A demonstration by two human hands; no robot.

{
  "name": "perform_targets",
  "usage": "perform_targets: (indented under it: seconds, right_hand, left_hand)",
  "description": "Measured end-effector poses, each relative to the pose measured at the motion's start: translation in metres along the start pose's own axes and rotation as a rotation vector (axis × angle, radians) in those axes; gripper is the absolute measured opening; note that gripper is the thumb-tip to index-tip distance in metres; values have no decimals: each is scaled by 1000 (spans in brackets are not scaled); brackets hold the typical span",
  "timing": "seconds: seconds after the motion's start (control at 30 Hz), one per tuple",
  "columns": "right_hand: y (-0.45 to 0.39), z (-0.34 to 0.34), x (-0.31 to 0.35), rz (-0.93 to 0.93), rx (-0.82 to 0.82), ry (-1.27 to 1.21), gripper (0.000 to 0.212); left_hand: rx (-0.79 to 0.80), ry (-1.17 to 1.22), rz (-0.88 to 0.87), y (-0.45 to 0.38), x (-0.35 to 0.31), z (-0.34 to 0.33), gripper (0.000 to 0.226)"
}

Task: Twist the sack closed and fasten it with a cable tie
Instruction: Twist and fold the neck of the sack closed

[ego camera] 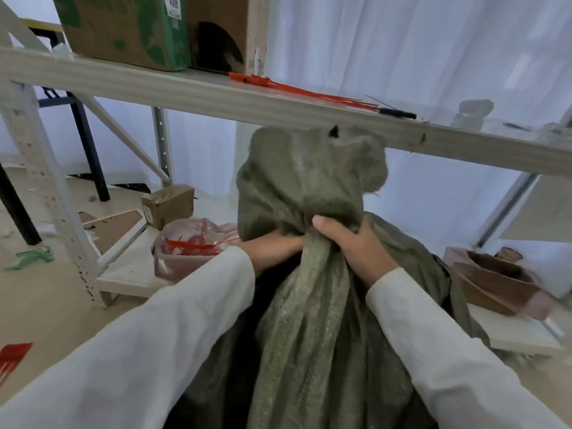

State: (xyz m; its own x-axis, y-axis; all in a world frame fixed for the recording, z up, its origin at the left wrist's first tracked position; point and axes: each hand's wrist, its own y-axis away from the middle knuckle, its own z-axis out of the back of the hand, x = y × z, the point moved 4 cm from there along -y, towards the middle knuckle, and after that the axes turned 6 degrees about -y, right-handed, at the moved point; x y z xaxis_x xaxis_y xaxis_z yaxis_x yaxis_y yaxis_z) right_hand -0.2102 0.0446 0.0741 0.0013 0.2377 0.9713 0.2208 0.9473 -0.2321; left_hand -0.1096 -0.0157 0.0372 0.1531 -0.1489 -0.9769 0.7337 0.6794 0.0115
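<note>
A large olive-green woven sack [312, 329] stands in front of me, its top gathered into a neck with the loose mouth [309, 171] flaring above. My right hand [356, 246] grips the neck from the right, thumb across the front. From the left, my left hand [272, 246] holds the same neck, its fingers hidden in the cloth. Red cable ties [297, 89] lie on the shelf board above the sack. More red ties sit in a clear plastic bag [192, 243] on the low shelf to the left.
A pale metal rack's shelf beam [185, 88] crosses just above the sack's mouth. Cardboard boxes [148, 29] stand on that shelf, with a black tool [397, 113] to their right. A small box [168, 205] sits behind the plastic bag. Brown cartons [495, 280] sit at right, red ties [12, 357] on the floor at left.
</note>
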Motion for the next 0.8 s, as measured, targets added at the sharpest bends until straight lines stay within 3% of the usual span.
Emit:
perform_targets:
  seconds: [0.07, 0.13, 0.2, 0.27, 0.3, 0.33, 0.4, 0.43, 0.57, 0.63, 0.73, 0.8]
  right_hand:
    - [-1, -3, -8, -60, 53, 15, 15]
    - [-4, 1, -11, -47, 5, 81, 10]
    - [-5, 10, -8, -8, -66, 127, 20]
    - [-5, 21, -6, -20, -136, 120, 28]
    - [-4, 26, -6, -40, -166, 118, 27]
    - [-4, 31, -8, -84, -179, 111, 25]
    - [-5, 34, -19, -193, -171, 53, 33]
    - [-3, 30, -24, -233, -176, 12, 38]
    - [-4, 7, -21, -119, -286, 32, 27]
    - [-8, 2, -3, 15, -277, 29, 13]
    - [-3, -11, 17, 97, -23, -87, 23]
    - [6, -26, 15, 116, 175, 75, 20]
  left_hand:
    - [-211, -147, -57, -3, -4, 7, 20]
    - [-388, -415, -143, -2, -7, 15, 49]
    - [-609, -588, -263, 7, -19, 21, 53]
    - [-808, -416, -379, 16, -32, 28, 37]
    - [-831, -232, -353, 16, -35, 30, 34]
    - [-762, 1, -254, 13, -33, 31, 42]
    - [-445, 457, -62, 4, -28, 23, 68]
    - [-327, 556, -20, 4, -28, 15, 67]
    - [-44, 323, -30, 8, -15, -23, 21]
    - [-26, 204, 9, 6, -10, -29, 28]
    - [25, 202, -12, 3, -7, -26, 17]
    - [-36, 201, -41, 2, -3, -19, 19]
